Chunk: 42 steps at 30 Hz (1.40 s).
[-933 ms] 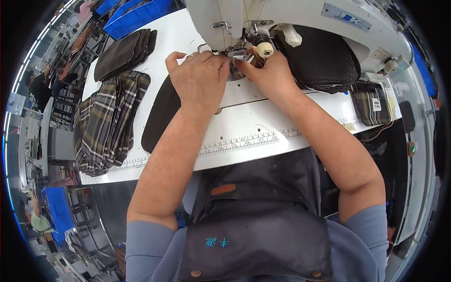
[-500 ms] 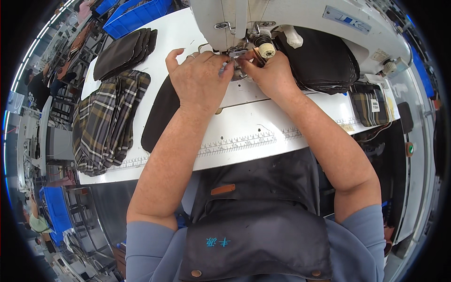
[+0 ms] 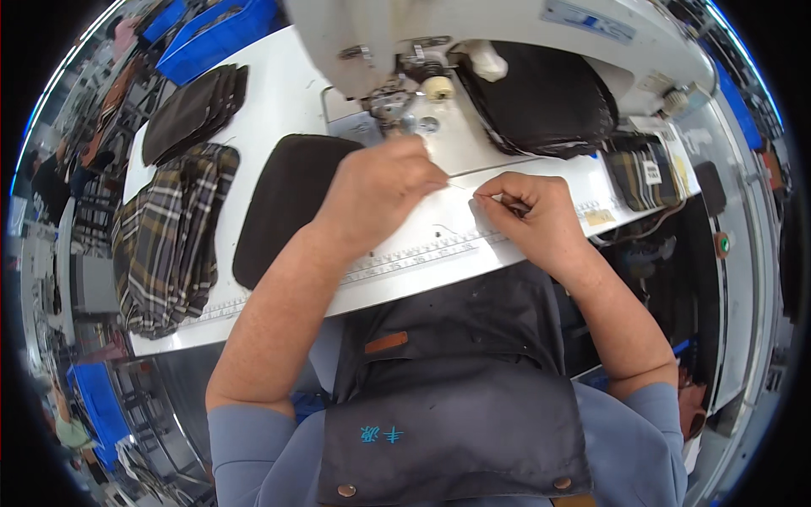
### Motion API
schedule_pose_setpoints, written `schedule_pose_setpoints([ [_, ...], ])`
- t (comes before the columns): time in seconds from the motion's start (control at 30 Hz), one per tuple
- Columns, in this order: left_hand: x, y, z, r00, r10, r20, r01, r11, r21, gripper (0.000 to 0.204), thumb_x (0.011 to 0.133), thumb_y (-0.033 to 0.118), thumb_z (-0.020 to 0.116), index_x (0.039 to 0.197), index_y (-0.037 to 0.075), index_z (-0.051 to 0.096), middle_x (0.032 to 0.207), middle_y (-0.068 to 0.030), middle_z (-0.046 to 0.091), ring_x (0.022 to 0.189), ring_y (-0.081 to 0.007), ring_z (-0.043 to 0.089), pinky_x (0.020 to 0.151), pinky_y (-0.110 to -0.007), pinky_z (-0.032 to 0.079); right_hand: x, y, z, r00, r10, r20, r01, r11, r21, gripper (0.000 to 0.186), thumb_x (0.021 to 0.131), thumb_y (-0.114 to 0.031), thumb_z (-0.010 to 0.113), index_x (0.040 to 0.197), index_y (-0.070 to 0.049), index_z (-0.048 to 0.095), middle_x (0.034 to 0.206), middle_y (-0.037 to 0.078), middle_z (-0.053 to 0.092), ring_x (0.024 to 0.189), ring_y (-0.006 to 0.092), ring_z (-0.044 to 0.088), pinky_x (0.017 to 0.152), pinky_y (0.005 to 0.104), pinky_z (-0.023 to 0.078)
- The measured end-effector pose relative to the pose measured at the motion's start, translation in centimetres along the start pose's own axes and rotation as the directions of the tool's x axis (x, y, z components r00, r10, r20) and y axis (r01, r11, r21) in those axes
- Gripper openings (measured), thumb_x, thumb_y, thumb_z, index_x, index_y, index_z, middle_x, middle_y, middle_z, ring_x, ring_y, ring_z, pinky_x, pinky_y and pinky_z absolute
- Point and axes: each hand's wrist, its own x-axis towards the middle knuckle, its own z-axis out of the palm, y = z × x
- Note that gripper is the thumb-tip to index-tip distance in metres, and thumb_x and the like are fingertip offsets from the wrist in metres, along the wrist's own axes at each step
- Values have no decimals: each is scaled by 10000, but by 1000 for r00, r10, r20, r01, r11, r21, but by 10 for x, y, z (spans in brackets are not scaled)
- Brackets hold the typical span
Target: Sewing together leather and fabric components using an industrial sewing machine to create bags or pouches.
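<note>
My left hand is closed in a pinch just in front of the sewing machine's needle area. To its right, my right hand is pinched too, thumb against forefinger, over the white table. A thin pale thread runs faintly across the short gap between the two hands. Beneath and left of my left wrist lies a single dark rounded panel, flat on the tabletop and partly covered by the hand. Neither hand touches the machine head.
Plaid fabric pieces and a dark stack lie at the left. Another dark stack sits under the machine arm, with a plaid piece at the right. A ruler strip follows the front edge; a blue bin stands behind.
Both hands have come away from the needle area toward me, the right one farther. The thread now shows between them. The whole view has shifted slightly.
</note>
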Motion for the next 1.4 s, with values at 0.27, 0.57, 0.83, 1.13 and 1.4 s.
schedule_pose_setpoints([
  [0.27,-1,-35,-29,747,-652,-130,631,757,-173,138,838,88,787,923,-21,773,772,-40,711,677,-49,582,617,-229,471,-15,10,-19,972,-219,-84,157,875,-459,337,795,-217,789,1050,-45,652,856,114,649,778,318,657,695,423,502],
  [0.57,8,-24,-33,637,-759,-139,665,631,-400,162,893,111,769,977,-28,764,746,11,659,642,-35,482,604,-194,384,-18,46,-42,903,-398,-160,306,859,-411,222,872,-77,724,1086,-20,713,1124,143,667,1023,334,628,892,409,516],
  [0.83,-15,-28,-44,669,-730,-136,646,663,-379,190,885,129,778,982,-34,762,714,17,632,646,-39,494,602,-200,386,-15,57,-93,843,-446,-299,21,584,-812,164,828,-130,758,976,-63,746,945,73,690,846,305,658,732,425,507],
  [1.13,-26,8,-41,873,-486,-32,471,860,-196,141,766,51,820,906,71,805,1144,-53,678,994,-152,636,879,-279,496,9,85,-104,920,-331,-212,-33,473,-880,156,825,-197,725,921,-85,773,872,74,654,872,278,661,760,430,500],
  [1.4,-30,18,-54,982,-181,51,188,929,-319,81,800,33,803,874,19,772,1257,-137,697,1238,-278,614,1006,-357,469,-25,27,-112,919,-244,-310,-53,703,-709,99,887,-110,716,923,-17,719,847,87,644,712,248,618,653,357,498],
])
